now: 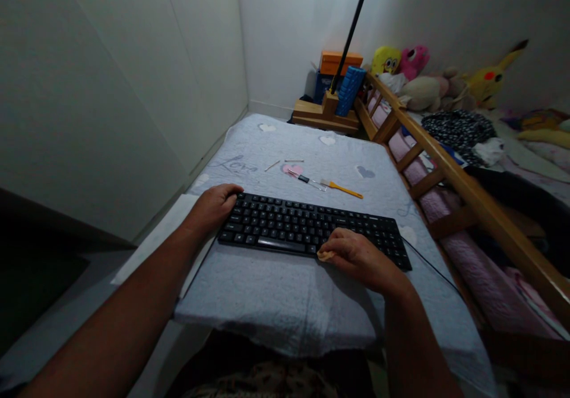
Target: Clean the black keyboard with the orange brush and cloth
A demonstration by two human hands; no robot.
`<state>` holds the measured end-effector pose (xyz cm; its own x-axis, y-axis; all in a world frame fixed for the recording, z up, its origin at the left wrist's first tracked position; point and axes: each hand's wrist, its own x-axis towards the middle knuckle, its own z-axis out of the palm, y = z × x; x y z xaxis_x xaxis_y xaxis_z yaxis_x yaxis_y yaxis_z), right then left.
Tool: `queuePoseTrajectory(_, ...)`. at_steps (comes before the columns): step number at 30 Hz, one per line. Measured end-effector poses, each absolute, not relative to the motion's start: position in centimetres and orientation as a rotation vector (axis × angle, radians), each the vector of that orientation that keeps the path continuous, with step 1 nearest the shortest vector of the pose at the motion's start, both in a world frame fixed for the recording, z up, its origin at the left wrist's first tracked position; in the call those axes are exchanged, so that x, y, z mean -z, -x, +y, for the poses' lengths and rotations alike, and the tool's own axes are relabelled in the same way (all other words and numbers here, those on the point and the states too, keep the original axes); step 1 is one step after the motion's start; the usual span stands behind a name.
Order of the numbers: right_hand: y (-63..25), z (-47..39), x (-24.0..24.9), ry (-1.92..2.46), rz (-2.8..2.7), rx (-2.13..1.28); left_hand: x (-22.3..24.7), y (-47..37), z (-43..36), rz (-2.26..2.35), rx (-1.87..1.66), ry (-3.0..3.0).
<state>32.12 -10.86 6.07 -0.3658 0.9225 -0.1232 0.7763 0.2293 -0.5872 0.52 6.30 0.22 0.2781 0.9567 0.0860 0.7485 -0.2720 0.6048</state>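
Observation:
A black keyboard (285, 227) lies across the cloth-covered table. My left hand (219, 203) grips its left end, with the thumb over the top corner. Pinched in my right hand (350, 249) is a small tan piece that looks like a cloth or sponge (326, 256). It touches the front edge of the keyboard, right of the space bar; most of it is hidden under my fingers. Beyond the keyboard lie a small brush with a yellow handle (346, 190), a slim clear tool with a black grip (304, 179) and two cotton swabs (294, 161).
A pale blue cloth (258, 285) covers the table. A white sheet (154, 237) sits at its left edge. The keyboard's cable (434, 265) runs off to the right, towards a wooden bed rail (427, 142). A black pole (351, 29) on a wooden base stands behind the table.

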Motion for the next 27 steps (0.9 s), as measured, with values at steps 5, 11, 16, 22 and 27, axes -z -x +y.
queuePoseTrajectory(5,-33.2,-8.6,-6.4,1.681,-2.218,-0.725,-0.1,-0.6,6.3,1.546,-0.614,-2.109)
queuePoseTrajectory(11,-34.0,-5.0,-3.4,1.831,-1.904,-0.302,-0.2,-0.6,6.3,1.564,-0.604,-2.101)
queuePoseTrajectory(16,-34.0,-5.2,-2.4,1.846,-1.908,-0.320,-0.1,-0.5,6.4,1.552,-0.625,-2.093)
queuePoseTrajectory(22,-33.7,-7.3,-3.7,1.815,-2.021,-0.453,-0.2,-0.6,6.2,1.560,-0.622,-2.088)
queuePoseTrajectory(27,-33.1,-8.8,-4.4,1.808,-2.085,-0.539,0.0,-0.6,6.3,1.559,-0.617,-2.073)
